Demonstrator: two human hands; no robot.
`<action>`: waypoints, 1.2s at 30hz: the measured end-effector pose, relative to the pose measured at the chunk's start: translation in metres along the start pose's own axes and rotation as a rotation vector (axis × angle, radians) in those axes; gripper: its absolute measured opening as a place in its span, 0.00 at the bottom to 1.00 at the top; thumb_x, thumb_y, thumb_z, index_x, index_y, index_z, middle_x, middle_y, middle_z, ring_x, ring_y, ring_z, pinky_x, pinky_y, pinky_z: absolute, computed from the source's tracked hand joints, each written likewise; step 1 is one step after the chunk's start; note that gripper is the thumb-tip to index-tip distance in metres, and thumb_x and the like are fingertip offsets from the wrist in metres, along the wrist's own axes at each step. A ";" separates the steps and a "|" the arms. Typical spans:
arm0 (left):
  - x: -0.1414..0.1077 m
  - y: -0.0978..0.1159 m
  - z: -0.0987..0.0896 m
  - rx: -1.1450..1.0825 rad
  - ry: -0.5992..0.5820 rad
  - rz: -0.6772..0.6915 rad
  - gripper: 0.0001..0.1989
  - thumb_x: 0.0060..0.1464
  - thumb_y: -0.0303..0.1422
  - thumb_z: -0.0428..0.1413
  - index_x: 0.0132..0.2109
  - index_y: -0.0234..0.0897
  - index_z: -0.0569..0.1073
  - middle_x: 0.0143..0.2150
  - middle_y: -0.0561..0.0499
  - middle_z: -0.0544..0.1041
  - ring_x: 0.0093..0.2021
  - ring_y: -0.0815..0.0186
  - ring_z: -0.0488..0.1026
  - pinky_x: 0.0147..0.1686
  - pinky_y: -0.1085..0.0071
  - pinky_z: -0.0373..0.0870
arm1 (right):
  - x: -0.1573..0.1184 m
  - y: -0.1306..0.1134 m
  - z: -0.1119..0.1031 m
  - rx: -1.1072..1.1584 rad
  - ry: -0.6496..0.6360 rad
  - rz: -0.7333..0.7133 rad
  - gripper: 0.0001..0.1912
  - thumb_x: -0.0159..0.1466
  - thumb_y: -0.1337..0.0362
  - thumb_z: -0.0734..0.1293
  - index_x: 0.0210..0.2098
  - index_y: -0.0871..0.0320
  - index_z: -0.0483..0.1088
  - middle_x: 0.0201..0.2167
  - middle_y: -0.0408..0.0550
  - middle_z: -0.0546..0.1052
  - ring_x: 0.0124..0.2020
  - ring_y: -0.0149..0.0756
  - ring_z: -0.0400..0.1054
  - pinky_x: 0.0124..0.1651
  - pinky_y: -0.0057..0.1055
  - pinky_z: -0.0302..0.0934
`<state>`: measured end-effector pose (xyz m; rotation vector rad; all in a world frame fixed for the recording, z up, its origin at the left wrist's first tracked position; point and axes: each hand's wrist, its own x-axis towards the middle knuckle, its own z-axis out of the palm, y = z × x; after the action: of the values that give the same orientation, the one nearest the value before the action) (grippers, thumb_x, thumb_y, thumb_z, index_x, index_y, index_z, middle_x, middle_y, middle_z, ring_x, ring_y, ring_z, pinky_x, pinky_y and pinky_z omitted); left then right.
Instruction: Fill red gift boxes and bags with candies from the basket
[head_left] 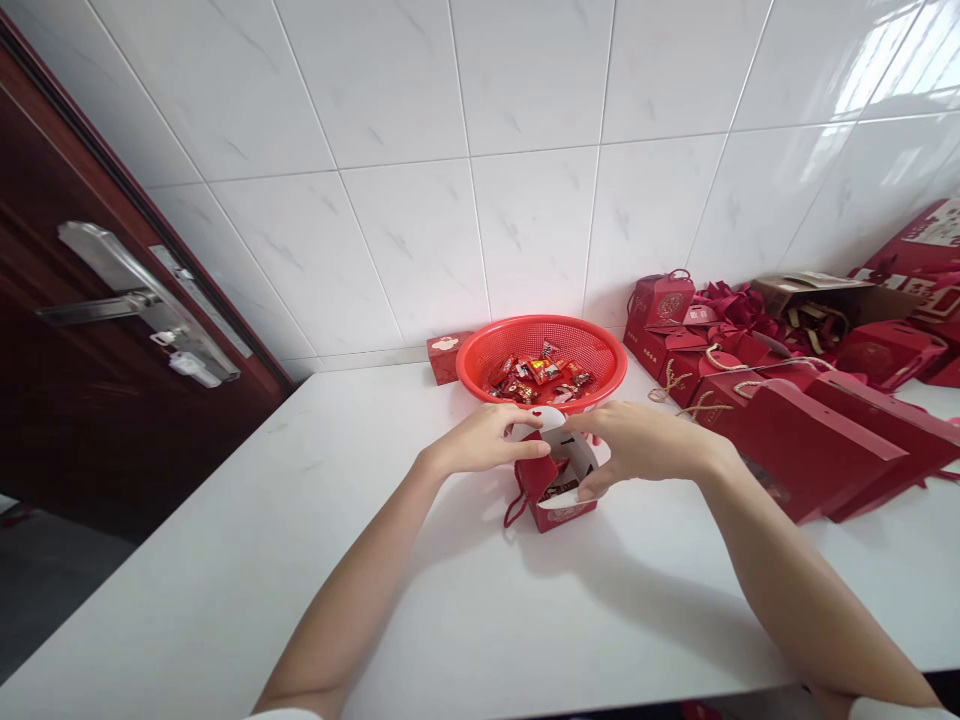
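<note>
A small red box [564, 516] with white inner flaps stands on the white table, its top unfolded and some wrapped sweets visible inside. A red cord loop hangs at its left side. My left hand [491, 438] grips the box's left and back flaps between thumb and fingers. On the other side, my right hand [626, 443] has its thumb and fingers around the right flap. Just behind the box is a red plastic basket [469, 372] holding wrapped sweets [544, 372].
A red carton [444, 362] sits left of the basket against the tiled wall. Red gift bags [795, 440], smaller red boxes [660, 300] and an open cardboard box [870, 302] crowd the right side. A dark red door [75, 400] stands at the left.
</note>
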<state>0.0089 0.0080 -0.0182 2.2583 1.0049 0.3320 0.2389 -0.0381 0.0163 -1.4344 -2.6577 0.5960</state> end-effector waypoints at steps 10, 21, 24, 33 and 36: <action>0.002 0.017 0.022 0.172 0.111 -0.073 0.21 0.49 0.36 0.64 0.48 0.40 0.68 0.49 0.48 0.74 0.48 0.53 0.73 0.39 0.64 0.66 | 0.001 -0.002 0.002 0.094 -0.026 -0.009 0.40 0.58 0.52 0.73 0.67 0.52 0.60 0.44 0.51 0.78 0.43 0.47 0.71 0.40 0.36 0.62; -0.002 0.020 0.014 -0.024 0.005 0.008 0.26 0.54 0.57 0.57 0.45 0.38 0.76 0.48 0.45 0.77 0.48 0.54 0.73 0.43 0.64 0.68 | 0.008 0.024 -0.004 0.199 -0.076 -0.079 0.24 0.56 0.46 0.73 0.43 0.56 0.72 0.41 0.50 0.79 0.43 0.46 0.73 0.40 0.35 0.65; -0.004 0.026 0.017 0.128 -0.053 -0.005 0.25 0.55 0.56 0.57 0.45 0.38 0.77 0.50 0.43 0.75 0.53 0.49 0.71 0.47 0.61 0.67 | 0.012 0.028 -0.002 0.097 -0.032 0.024 0.19 0.59 0.48 0.71 0.36 0.57 0.71 0.36 0.51 0.78 0.40 0.46 0.73 0.38 0.36 0.65; 0.000 0.013 0.018 0.079 -0.097 -0.152 0.24 0.54 0.51 0.59 0.52 0.43 0.74 0.48 0.45 0.75 0.50 0.53 0.72 0.42 0.65 0.68 | 0.025 0.066 0.020 0.364 -0.235 -0.076 0.29 0.59 0.43 0.69 0.51 0.58 0.72 0.50 0.53 0.76 0.52 0.46 0.70 0.53 0.38 0.64; 0.002 0.006 0.017 0.003 -0.152 -0.146 0.24 0.55 0.49 0.58 0.55 0.43 0.71 0.50 0.47 0.76 0.50 0.55 0.72 0.42 0.67 0.68 | 0.027 0.077 0.032 0.516 -0.224 -0.141 0.27 0.60 0.43 0.69 0.48 0.57 0.71 0.47 0.48 0.76 0.51 0.42 0.69 0.53 0.35 0.63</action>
<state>0.0215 -0.0008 -0.0273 2.1621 1.0819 0.0948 0.2767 0.0123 -0.0444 -1.0761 -2.4522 1.3687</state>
